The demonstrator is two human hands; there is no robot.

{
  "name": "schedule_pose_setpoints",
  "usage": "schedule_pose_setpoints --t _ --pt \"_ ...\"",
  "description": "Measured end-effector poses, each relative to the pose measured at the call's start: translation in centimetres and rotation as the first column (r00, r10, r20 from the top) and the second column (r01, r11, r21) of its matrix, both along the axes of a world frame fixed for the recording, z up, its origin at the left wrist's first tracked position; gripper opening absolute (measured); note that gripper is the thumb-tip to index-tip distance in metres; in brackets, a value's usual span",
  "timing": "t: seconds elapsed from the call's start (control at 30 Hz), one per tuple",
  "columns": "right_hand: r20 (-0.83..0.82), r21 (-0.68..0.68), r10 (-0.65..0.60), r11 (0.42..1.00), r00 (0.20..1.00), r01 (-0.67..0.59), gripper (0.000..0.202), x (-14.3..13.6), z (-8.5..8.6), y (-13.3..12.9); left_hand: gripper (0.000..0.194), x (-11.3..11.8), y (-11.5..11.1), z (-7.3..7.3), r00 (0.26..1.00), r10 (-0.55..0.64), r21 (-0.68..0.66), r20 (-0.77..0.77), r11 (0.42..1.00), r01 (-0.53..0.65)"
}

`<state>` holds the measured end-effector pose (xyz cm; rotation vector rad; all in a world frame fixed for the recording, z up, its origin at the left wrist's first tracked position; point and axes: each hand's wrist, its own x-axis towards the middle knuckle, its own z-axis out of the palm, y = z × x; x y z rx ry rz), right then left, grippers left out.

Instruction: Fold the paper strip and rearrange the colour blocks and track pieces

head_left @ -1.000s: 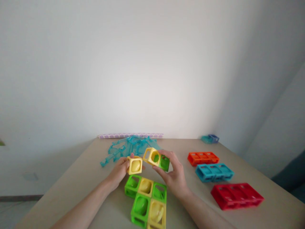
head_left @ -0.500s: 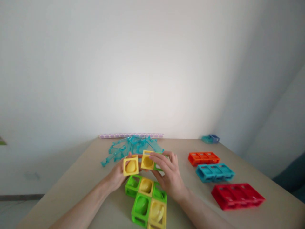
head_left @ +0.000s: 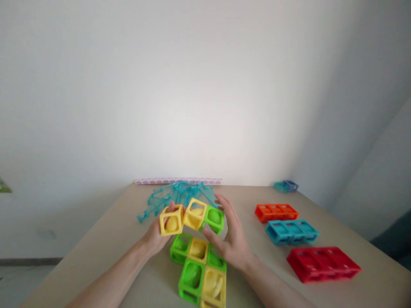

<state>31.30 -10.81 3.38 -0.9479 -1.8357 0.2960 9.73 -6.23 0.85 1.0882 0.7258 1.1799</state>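
A yellow hollow cube block (head_left: 171,221) with a round bulge inside is held in my left hand (head_left: 157,234), its thumb along the top. Some orange shows just behind this cube. Beside it, a yellow cube (head_left: 195,214) and a green cube (head_left: 214,219) are joined and tilted. My right hand (head_left: 233,237) has its thumb at the green cube's lower edge and its fingers at the far right side, spread loosely around it. Below both hands, several green and yellow cubes (head_left: 192,276) lie joined on the table; the nearest is cut off by the frame.
At the back lies a heap of clear blue plastic pieces (head_left: 184,194) before a purple patterned strip (head_left: 178,181). Rows of orange (head_left: 276,212), teal (head_left: 292,232) and red cubes (head_left: 323,264) stand on the right. Small blue pieces (head_left: 285,186) sit in the far right corner.
The yellow-and-green pair has tilted, and more of its green cube shows. My right fingers have moved from its front to its right side. The left yellow cube has shifted slightly left and turned.
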Motion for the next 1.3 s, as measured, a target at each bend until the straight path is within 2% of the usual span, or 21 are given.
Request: schedule_pose_setpoints --t 0.07,0.13,0.23,0.33,0.43,0.5,0.67,0.8,0.93,1.07,1.2,1.3 --pt "-0.088 -0.149 0.057 0.986 0.995 -0.070 0.067 -0.1 -0.4 0.2 0.050 0.2 -0.1 0.3 0.999 -0.020 -0.005 0.037 1.000 0.020" --pt "-0.134 -0.216 0.110 0.967 0.985 -0.138 0.057 -0.2 -0.9 0.5 0.049 0.4 -0.5 0.7 0.996 -0.038 0.000 0.079 0.999 0.039" --pt "-0.123 -0.180 0.108 0.975 0.987 -0.130 0.054 -0.3 -1.3 0.7 0.047 0.9 -1.0 1.5 0.988 -0.054 0.024 0.143 0.998 0.051" --pt "-0.060 -0.095 0.093 0.991 0.994 -0.098 0.068 -0.2 -1.0 0.4 0.049 1.1 -1.3 1.9 0.979 -0.067 0.033 0.194 0.998 0.062" --pt "0.024 -0.005 0.149 0.989 0.989 -0.149 0.067 -0.1 -0.2 -0.3 0.049 1.1 -1.1 1.9 0.973 -0.036 0.012 0.227 0.999 0.034" --pt "0.057 0.007 0.181 0.983 0.982 -0.182 0.064 -0.1 0.1 -0.6 0.049 1.2 -1.0 1.6 0.976 -0.019 -0.013 0.216 1.000 0.022" --pt "0.062 -0.019 0.158 0.987 0.986 -0.157 0.078 -0.3 -0.1 -0.3 0.051 0.9 -0.7 0.5 1.000 -0.010 -0.021 0.003 1.000 0.010" --pt "0.044 -0.024 0.136 0.991 0.990 -0.135 0.088 -0.3 -0.4 0.2 0.049 0.5 -0.5 -0.3 0.974 0.028 0.021 -0.226 0.999 -0.024" --pt "0.014 -0.054 0.083 0.995 0.996 -0.082 0.080 -0.3 -0.5 0.5 0.045 0.8 -0.6 0.1 0.946 0.056 0.054 -0.318 0.998 -0.041" --pt "-0.077 -0.142 0.010 0.990 0.997 -0.021 0.073 -0.4 -0.7 0.7 0.044 1.4 -0.5 0.7 0.926 0.149 0.065 -0.348 0.989 -0.134" --pt "-0.158 -0.238 0.156 0.952 0.975 -0.191 0.057 -0.7 -0.5 0.4 0.045 1.6 0.0 0.6 0.950 0.212 -0.008 -0.228 0.976 -0.219" --pt "-0.247 -0.317 0.273 0.884 0.930 -0.344 0.045 -1.1 -0.5 0.2 0.044 1.6 0.0 0.7 0.974 0.167 -0.097 -0.153 0.978 -0.183"
